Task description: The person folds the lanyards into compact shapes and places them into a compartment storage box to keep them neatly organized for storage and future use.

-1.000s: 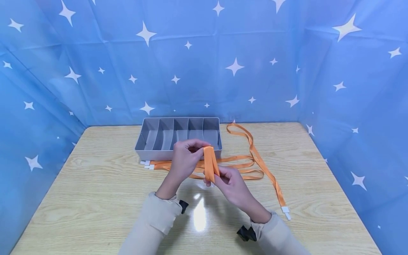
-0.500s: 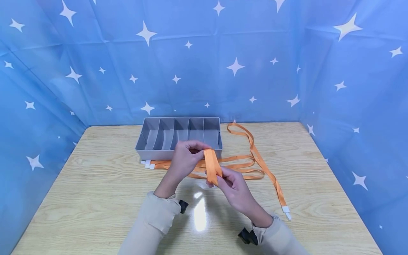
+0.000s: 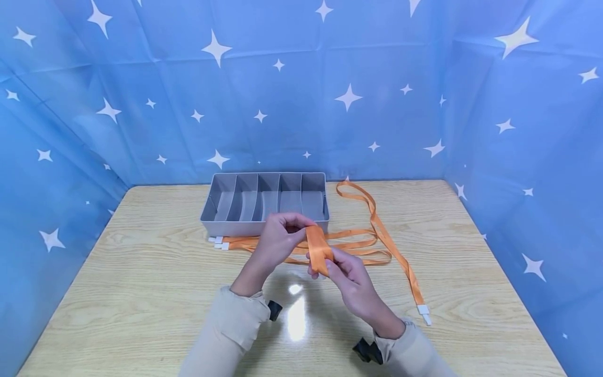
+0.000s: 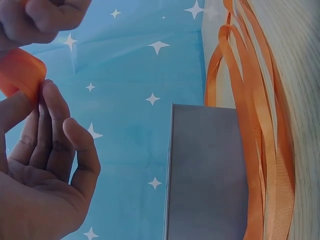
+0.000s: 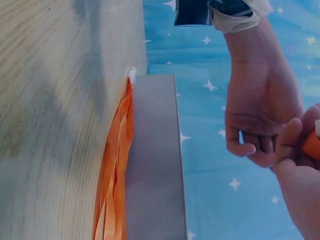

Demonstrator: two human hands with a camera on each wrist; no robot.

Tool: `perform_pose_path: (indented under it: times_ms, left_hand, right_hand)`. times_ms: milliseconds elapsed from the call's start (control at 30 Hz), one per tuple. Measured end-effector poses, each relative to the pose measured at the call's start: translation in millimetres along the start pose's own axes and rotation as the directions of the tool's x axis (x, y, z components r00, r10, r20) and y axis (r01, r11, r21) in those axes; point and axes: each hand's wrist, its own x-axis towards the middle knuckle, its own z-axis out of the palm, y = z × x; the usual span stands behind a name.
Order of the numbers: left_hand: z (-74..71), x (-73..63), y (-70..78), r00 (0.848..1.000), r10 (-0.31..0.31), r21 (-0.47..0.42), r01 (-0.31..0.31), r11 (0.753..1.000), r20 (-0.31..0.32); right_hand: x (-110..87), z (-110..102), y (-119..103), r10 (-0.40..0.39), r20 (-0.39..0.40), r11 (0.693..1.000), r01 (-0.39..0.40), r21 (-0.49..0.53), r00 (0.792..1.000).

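Between both hands, above the table, is an orange lanyard [image 3: 317, 246] folded into a short flat bundle. My left hand [image 3: 281, 238] pinches its upper end between thumb and fingers; in the left wrist view that hand [image 4: 45, 150] has its thumb and fingertips on the orange band [image 4: 25, 75]. My right hand [image 3: 349, 275] grips the lower end, thumb in front and fingers behind. A small white piece shows at the bundle in the right wrist view, beside the right hand [image 5: 302, 170]. The right fingers partly hide the bundle's lower end.
A grey divided tray [image 3: 228, 229] stands at the back of the wooden table [image 3: 141, 288]. Several orange lanyards [image 3: 350, 246] lie along its front, their white clips [image 3: 221, 245] at the left. Another orange lanyard [image 3: 388, 243] stretches down the right side to a white clip [image 3: 424, 313].
Both hands have shifted slightly right, and the left has come down toward the right. The folded lanyard between them looks shorter and more tilted. The tray and the other lanyards stay put.
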Motion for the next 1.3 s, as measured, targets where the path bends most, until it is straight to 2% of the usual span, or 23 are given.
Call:
perform_pose_path:
  times_ms: [167, 433, 567, 667, 867, 1133, 1300]
  left_hand:
    - [1.9, -2.1, -0.8, 1.000, -0.006, 0.000, 0.006, 1.000, 0.004]
    - [8.2, -6.8, -3.8, 1.000, -0.005, -0.025, 0.005, 1.000, 0.024]
    - [11.9, -9.0, -6.9, 0.999, -0.003, -0.075, 0.006, 0.997, 0.038]
    - [15.6, -10.5, -8.9, 0.999, 0.025, -0.112, -0.020, 0.993, 0.041]
    - [21.6, -13.5, -12.8, 0.997, 0.072, -0.131, -0.067, 0.989, 0.037]
    - [27.9, -15.9, -17.0, 0.999, 0.022, -0.133, -0.015, 0.991, 0.047]
    - [32.9, -17.2, -17.5, 0.999, 0.036, -0.117, -0.032, 0.993, 0.033]
  right_hand:
    - [-0.5, 1.3, -0.5, -0.075, -0.004, 0.996, 0.075, -0.049, 0.997]
    - [-1.2, 4.4, -2.9, -0.121, -0.037, 0.990, 0.118, -0.077, 0.992]
    - [-1.0, 4.4, -3.7, -0.084, -0.063, 0.995, 0.080, -0.067, 0.994]
    - [-0.6, 4.0, -4.0, -0.057, -0.087, 0.997, 0.051, -0.065, 0.995]
    - [1.8, 1.0, -3.1, -0.091, -0.121, 0.995, 0.084, -0.060, 0.989]
    - [2.3, -3.1, -2.0, -0.045, -0.193, 0.998, 0.038, -0.042, 0.980]
    - [2.5, -4.9, 0.2, 0.015, -0.258, 0.999, -0.007, 0.032, 0.966]
